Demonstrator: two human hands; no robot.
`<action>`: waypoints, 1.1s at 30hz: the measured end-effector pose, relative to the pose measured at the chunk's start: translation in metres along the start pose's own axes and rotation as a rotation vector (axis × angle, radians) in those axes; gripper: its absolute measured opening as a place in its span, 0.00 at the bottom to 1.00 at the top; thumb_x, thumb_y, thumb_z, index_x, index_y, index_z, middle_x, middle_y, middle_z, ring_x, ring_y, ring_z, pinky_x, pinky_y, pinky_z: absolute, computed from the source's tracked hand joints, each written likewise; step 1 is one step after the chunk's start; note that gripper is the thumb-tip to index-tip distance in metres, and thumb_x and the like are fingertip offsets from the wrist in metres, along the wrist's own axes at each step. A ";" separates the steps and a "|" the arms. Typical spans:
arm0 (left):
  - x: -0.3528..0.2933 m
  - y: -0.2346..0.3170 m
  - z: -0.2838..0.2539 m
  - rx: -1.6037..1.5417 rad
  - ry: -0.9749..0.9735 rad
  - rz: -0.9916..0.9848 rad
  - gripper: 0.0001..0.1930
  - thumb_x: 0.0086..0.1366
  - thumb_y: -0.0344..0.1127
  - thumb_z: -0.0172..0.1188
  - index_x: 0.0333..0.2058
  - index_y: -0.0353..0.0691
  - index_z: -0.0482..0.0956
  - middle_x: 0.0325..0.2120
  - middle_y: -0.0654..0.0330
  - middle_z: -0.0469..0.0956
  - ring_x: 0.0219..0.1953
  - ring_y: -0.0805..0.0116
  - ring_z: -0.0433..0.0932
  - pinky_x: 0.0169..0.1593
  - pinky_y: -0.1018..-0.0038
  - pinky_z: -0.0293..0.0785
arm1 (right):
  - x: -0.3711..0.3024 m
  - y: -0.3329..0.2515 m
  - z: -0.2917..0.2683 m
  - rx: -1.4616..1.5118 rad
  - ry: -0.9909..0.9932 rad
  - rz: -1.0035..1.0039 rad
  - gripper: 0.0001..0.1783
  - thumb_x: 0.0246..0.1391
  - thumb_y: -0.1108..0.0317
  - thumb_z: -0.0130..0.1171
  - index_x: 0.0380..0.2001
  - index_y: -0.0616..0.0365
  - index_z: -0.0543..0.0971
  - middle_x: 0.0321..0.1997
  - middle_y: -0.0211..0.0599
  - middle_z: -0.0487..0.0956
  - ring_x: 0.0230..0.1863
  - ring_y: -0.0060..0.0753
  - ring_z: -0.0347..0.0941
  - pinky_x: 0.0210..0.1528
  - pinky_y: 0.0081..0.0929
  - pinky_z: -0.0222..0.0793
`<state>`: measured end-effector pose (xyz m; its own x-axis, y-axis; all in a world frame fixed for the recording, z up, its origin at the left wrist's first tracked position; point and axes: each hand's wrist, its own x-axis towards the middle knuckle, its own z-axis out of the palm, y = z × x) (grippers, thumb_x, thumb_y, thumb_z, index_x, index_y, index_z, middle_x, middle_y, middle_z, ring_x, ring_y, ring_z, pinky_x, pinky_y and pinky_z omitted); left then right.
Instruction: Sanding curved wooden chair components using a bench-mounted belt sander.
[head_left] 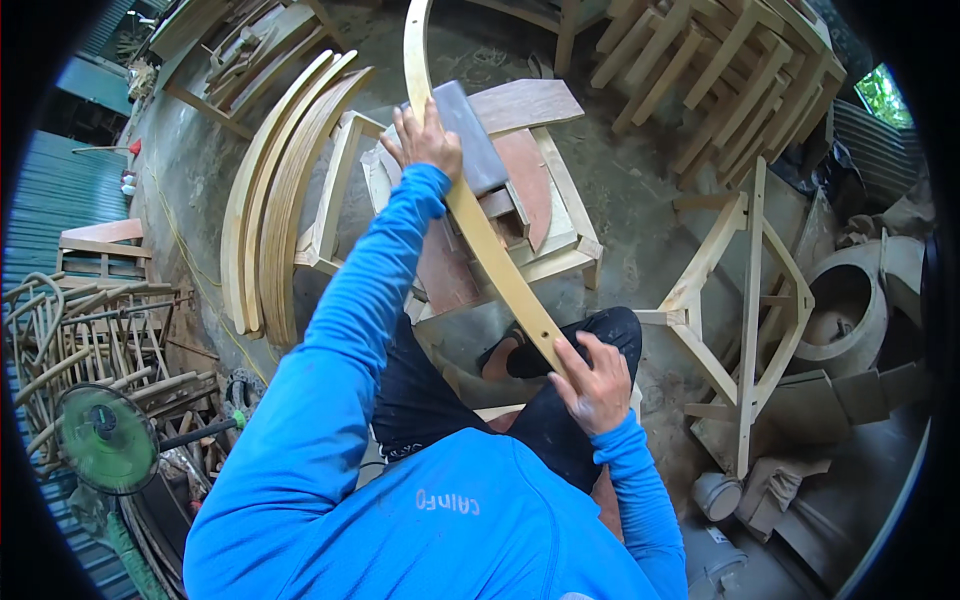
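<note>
A long curved wooden strip (487, 243) with a dark hole near its near end runs from the top of the view down toward my right knee. My left hand (425, 142) is closed over its upper part, beside a flat grey metal plate (472, 135). At the near end, my right hand (597, 385) grips the strip with thumb and fingers, just past the hole. Beneath lies a low wooden frame (560, 262) carrying brownish boards (525, 104) and the grey plate. The undersides of both hands are hidden.
Several curved wooden strips (290, 190) lie stacked on the left. An angular wooden frame (750, 310) stands on the right, near a large round drum (850, 300). A green fan (105, 438) is at lower left. Piled wooden frames (720, 70) fill the far right.
</note>
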<state>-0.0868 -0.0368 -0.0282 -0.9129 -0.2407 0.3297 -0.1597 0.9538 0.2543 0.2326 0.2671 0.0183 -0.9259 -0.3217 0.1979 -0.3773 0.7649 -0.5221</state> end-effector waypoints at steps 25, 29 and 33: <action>0.308 -0.067 0.072 -0.627 -0.002 -0.007 0.22 0.51 0.40 0.61 0.44 0.33 0.81 0.46 0.39 0.81 0.48 0.43 0.82 0.53 0.58 0.79 | 0.297 -0.049 0.115 -0.467 0.113 -0.124 0.34 0.52 0.62 0.67 0.65 0.34 0.76 0.69 0.39 0.72 0.74 0.55 0.58 0.75 0.59 0.46; 0.298 -0.074 0.020 -0.702 -0.333 -0.034 0.37 0.51 0.42 0.65 0.61 0.38 0.70 0.50 0.42 0.81 0.53 0.46 0.81 0.56 0.59 0.79 | 0.333 -0.049 0.125 -0.506 0.149 -0.162 0.33 0.53 0.62 0.66 0.65 0.34 0.76 0.67 0.40 0.73 0.72 0.55 0.60 0.73 0.60 0.48; 0.304 -0.065 0.033 -0.661 -0.233 -0.061 0.38 0.51 0.41 0.65 0.63 0.38 0.68 0.50 0.40 0.80 0.54 0.47 0.81 0.57 0.60 0.79 | 0.374 -0.047 0.140 -0.530 0.205 -0.178 0.31 0.55 0.61 0.64 0.64 0.33 0.76 0.64 0.43 0.75 0.71 0.55 0.62 0.73 0.59 0.48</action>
<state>-0.3666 -0.1662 0.0261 -0.9781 -0.1747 0.1129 -0.0183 0.6130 0.7899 -0.0939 0.0321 0.0008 -0.8124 -0.3964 0.4277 -0.4348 0.9005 0.0086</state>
